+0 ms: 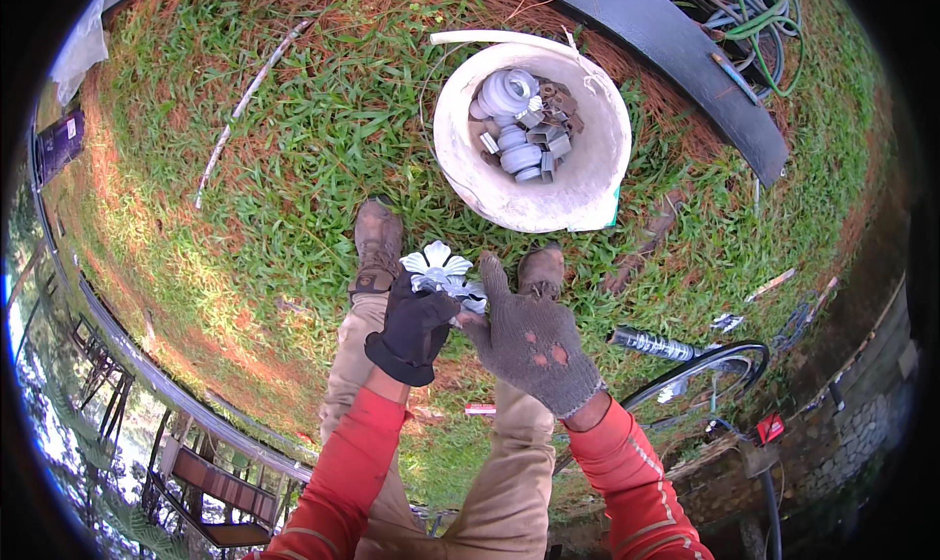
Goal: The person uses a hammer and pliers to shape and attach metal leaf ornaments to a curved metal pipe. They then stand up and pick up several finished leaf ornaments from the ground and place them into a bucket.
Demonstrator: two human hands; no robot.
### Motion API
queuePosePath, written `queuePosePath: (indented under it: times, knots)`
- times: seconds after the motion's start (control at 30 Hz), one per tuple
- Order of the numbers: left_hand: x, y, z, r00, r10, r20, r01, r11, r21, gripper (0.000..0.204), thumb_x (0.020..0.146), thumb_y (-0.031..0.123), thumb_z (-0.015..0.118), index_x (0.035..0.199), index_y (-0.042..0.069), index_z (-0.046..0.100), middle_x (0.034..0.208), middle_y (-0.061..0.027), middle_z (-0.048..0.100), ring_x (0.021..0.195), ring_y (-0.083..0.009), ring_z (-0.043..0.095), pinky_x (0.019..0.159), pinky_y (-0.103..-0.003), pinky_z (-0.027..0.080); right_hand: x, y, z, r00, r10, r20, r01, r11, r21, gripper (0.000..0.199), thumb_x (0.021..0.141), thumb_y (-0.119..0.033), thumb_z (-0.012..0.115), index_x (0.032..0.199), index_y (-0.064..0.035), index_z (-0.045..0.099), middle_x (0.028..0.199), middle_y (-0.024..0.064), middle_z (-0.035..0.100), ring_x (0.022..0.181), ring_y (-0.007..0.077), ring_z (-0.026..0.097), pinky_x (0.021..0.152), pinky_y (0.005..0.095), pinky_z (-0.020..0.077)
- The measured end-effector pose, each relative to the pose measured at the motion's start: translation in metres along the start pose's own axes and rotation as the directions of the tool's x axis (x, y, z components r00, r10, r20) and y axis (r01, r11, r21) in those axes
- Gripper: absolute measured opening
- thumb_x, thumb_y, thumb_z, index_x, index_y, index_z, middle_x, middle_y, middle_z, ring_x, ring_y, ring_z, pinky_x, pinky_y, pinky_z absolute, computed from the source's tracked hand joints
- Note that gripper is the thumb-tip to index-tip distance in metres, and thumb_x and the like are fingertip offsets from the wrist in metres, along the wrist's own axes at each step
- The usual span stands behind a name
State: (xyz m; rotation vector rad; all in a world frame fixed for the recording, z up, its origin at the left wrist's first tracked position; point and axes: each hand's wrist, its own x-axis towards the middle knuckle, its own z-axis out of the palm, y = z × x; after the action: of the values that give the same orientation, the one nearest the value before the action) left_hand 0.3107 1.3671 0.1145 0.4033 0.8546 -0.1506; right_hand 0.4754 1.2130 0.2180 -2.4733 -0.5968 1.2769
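Observation:
My left hand (pixel 413 327), in a black glove, is closed around silvery metal flower ornaments (pixel 437 264). At least two overlap, their broad petals fanned out above my fingers. From the right, my right hand (pixel 537 350) reaches the same flowers, in a grey knitted glove with holes worn through its back. Its thumb and forefinger lie on either side of the lower flower's edge; the other fingertips are hidden under the hand. Ahead of both hands, a whitish bucket (pixel 460 183) stands on the grass, with grey plastic rings (pixel 508 92) and small metal tube pieces (pixel 559 146) inside.
My boots (pixel 378 235) stand on either side of the flowers. A dark metal beam (pixel 676 56) curves past the bucket, with cables (pixel 774 22) beyond it. At right lie a black spring-like cylinder (pixel 651 345) and a black hose (pixel 720 352). A stick (pixel 250 100) lies at left.

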Motion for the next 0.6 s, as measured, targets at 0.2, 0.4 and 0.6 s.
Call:
queuePosePath:
  times: [0.2,0.4,0.6]
  knots:
    - [0.001,0.031,0.037,0.986,-0.008,-0.166,-0.004,0.997,-0.075,0.046,0.095,-0.011,0.073,0.137,0.006,0.066,0.115,-0.0092,0.074,0.102,-0.0248,0.078,0.093,-0.046,0.069,0.047,0.048,-0.034,0.935,-0.227,0.273,0.103,0.91,0.402,0.069,0.107,-0.049,0.078,0.154,-0.0003,0.066,0.088,0.0212,0.081,0.084,0.0284,0.082,0.081,0.0439,0.0623]
    - [0.006,0.029,0.023,1.0,0.005,-0.009,-0.007,0.979,-0.205,0.041,0.098,-0.006,0.075,0.134,0.008,0.062,0.116,-0.009,0.071,0.109,-0.0291,0.079,0.094,-0.049,0.07,0.201,0.123,0.003,0.926,0.223,-0.304,-0.086,0.91,0.406,0.042,0.103,-0.035,0.082,0.129,-0.0026,0.081,0.109,0.0187,0.085,0.104,0.0359,0.083,0.097,0.0495,0.0639]
    - [0.008,0.029,0.015,0.987,-0.055,-0.152,0.036,0.991,-0.125,0.045,0.104,0.011,0.079,0.144,0.006,0.059,0.127,-0.0245,0.077,0.107,-0.0384,0.081,0.089,-0.054,0.07,0.286,0.141,0.051,0.826,0.223,-0.517,-0.207,0.974,0.09,0.04,0.097,-0.025,0.075,0.132,-0.0081,0.083,0.119,0.0223,0.086,0.115,0.0448,0.081,0.106,0.0518,0.0629]
